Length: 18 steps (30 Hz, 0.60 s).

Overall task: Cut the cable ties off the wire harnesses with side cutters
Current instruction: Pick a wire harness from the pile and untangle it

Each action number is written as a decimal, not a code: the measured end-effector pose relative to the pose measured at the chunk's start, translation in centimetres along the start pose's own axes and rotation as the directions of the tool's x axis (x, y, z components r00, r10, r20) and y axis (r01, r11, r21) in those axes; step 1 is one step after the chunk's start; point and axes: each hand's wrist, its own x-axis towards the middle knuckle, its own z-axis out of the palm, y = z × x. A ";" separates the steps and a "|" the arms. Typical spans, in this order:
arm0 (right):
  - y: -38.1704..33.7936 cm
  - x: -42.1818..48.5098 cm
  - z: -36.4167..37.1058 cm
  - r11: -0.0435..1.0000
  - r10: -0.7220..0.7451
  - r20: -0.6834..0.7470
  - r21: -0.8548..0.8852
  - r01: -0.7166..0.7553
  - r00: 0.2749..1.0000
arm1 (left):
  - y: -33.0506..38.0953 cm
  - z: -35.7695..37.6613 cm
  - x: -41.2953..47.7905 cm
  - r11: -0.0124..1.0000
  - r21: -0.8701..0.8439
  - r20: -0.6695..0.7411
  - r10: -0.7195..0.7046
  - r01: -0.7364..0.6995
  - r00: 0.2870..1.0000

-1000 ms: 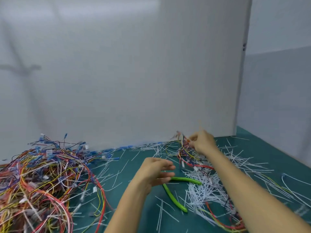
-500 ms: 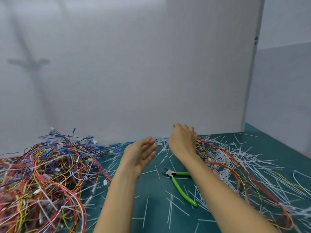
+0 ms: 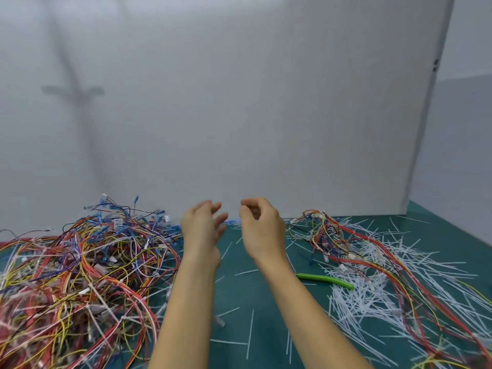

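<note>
- While the side cutters (image 3: 324,280) lie untouched on the green mat (image 3: 239,302), only one green handle shows. The rest of the tool is hidden behind the right forearm. Half a second earlier the whole tool, steel head included, showed between the two arms.
- The right hand (image 3: 262,230) has left the small harness and now hangs above the mat, beyond the side cutters and to their left. Its fingers are loosely curled, thumb and forefinger near each other, and nothing is seen between them.
- The left hand (image 3: 203,230) hovers further left of the side cutters, just beside the right hand but apart from it. Its fingers are spread and relaxed and hold nothing, much the same pose as before.
- The small harness (image 3: 327,235), a bundle of red, yellow and black wires, lies beyond the side cutters and slightly to their right, no longer under any hand.
- Cut cable ties (image 3: 372,288), white, lie strewn around the side cutters and to their right.
- The large heap of harnesses (image 3: 80,262) sits well to the left of the side cutters, as earlier.
- A white board (image 3: 239,102) stands upright beyond the side cutters.
</note>
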 end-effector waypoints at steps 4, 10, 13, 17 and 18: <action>0.8 -1.0 1.2 0.999 0.041 0.085 -0.012 -0.040 0.996 | 1.0 -2.7 1.2 0.607 0.722 0.064 0.419 -0.332 0.906; 0.8 -2.4 2.5 0.988 0.131 0.260 -0.109 -0.106 0.957 | 1.3 -6.2 1.8 -0.002 0.998 0.058 0.114 -0.058 0.992; -0.2 -3.3 3.1 0.983 0.149 0.350 -0.152 -0.101 0.925 | 2.8 -6.2 1.0 -0.035 0.990 0.139 0.005 -0.139 0.990; -2.4 -5.4 4.0 0.990 -0.003 0.608 -0.112 0.089 0.794 | 5.7 -4.7 -1.4 0.072 0.973 0.170 0.406 -0.217 0.898; -2.6 -6.1 4.8 0.978 -0.020 0.663 -0.142 0.151 0.748 | 6.2 -4.3 -2.2 0.116 0.962 0.167 0.471 -0.248 0.866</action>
